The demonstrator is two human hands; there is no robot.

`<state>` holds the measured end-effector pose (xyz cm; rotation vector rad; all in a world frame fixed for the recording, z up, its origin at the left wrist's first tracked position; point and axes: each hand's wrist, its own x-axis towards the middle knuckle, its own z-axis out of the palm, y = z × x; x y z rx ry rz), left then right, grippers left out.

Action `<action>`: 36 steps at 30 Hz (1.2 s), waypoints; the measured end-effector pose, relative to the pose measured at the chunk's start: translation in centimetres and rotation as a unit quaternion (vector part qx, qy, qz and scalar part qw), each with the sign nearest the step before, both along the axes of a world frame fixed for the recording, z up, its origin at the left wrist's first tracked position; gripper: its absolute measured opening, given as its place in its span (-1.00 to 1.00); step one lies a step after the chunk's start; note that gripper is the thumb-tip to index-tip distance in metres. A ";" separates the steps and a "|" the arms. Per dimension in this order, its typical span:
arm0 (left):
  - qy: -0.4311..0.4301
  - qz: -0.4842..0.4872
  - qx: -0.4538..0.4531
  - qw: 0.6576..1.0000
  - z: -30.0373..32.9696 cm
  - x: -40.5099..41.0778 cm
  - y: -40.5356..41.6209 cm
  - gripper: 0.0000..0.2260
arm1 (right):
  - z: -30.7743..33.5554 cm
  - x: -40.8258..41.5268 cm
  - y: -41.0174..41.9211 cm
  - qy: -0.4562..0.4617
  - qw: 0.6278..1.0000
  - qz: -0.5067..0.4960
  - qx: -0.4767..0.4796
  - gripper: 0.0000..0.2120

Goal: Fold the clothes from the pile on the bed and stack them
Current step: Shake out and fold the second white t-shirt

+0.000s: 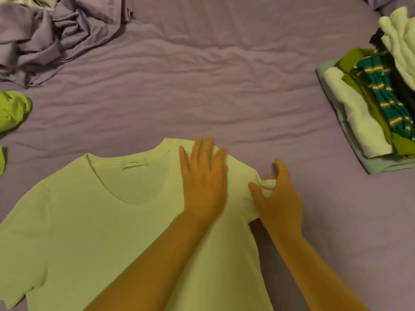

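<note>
Now the left hand (203, 178) presses flat on the white T-shirt (94, 221), right hand (277, 194) pinching its sleeve just beside. Folded stack (359, 122) waits far right; green garments (12, 111) far left remain

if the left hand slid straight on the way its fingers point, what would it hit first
The left hand lies flat on the white t-shirt, fingers pointing up the bed. Just past the fingertips the shirt's shoulder edge ends. Beyond it only bare purple sheet shows, so the way looks free as far as the picture reaches.
</note>
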<state>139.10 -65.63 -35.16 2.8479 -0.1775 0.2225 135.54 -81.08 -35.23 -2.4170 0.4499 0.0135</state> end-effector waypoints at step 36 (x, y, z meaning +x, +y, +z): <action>0.195 0.003 0.090 0.977 -0.5 -14.6 13.7 -0.41 | 2.1 -2.1 7.8 0.006 0.946 0.267 -0.183 -0.62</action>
